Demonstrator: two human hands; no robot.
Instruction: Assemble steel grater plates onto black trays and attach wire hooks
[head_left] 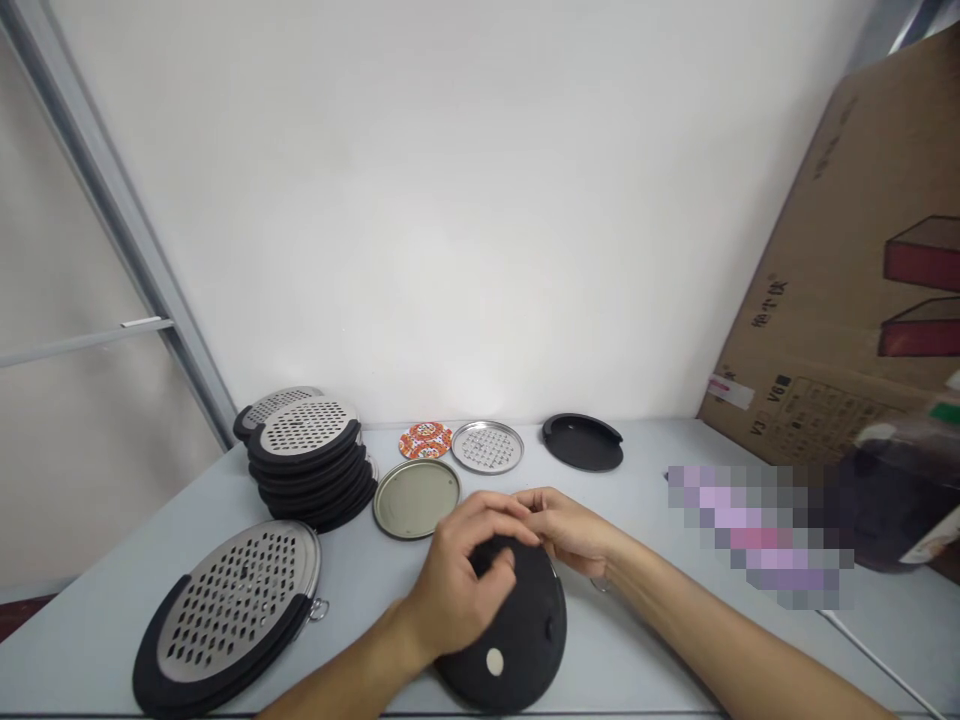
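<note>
A black round disc [517,640] with a pale round spot and a small dark knob is at the table's front edge. My left hand [469,570] lies over its upper left part, fingers curled toward the far rim and thumb bent. At that far rim my right hand [562,525] is closed, its fingertips meeting those of the left; they partly hide each other. Below the right wrist, part of a small metal ring [600,584] shows. To the left lies a perforated metal grater disc [240,600] in a black holder, with a metal ring [319,609] at its edge.
Several similar graters form a stack [311,470] at the back left. Behind my hands lie a greenish metal lid [417,498], a patterned orange disc [425,440], a loose grater plate [487,447] and a black holder [583,443]. A cardboard box [840,280] and dark bottle [874,500] stand right.
</note>
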